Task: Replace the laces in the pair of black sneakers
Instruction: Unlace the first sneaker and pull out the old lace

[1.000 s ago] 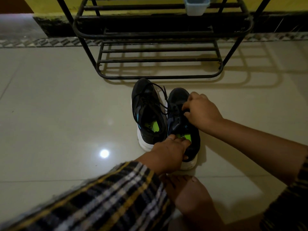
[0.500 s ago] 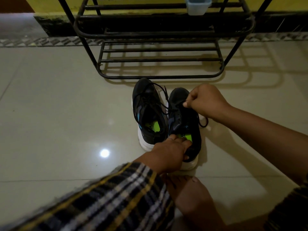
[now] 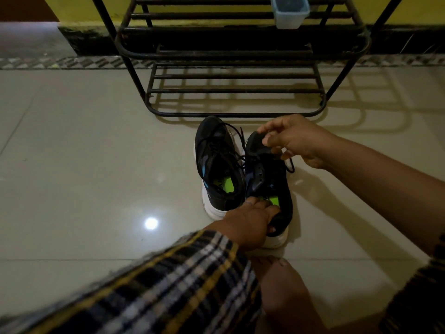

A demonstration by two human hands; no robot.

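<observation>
Down on the pale tile floor [image 3: 84, 165], just before a metal rack [image 3: 236, 90], stand two black sneakers with white soles and green insoles. The left sneaker [image 3: 216, 165] trails loose lace. The left hand [image 3: 250, 222] grips the right sneaker [image 3: 274, 179] at its heel; the right hand [image 3: 296, 141] pinches lace by the toe, though the fingertips blur into dark fabric.

My left hand [image 3: 250, 222] hid the heel of the right sneaker [image 3: 269, 179], the rack [image 3: 240, 44] was cut off at the top edge, and my plaid sleeve [image 3: 168, 285] blurred.
</observation>
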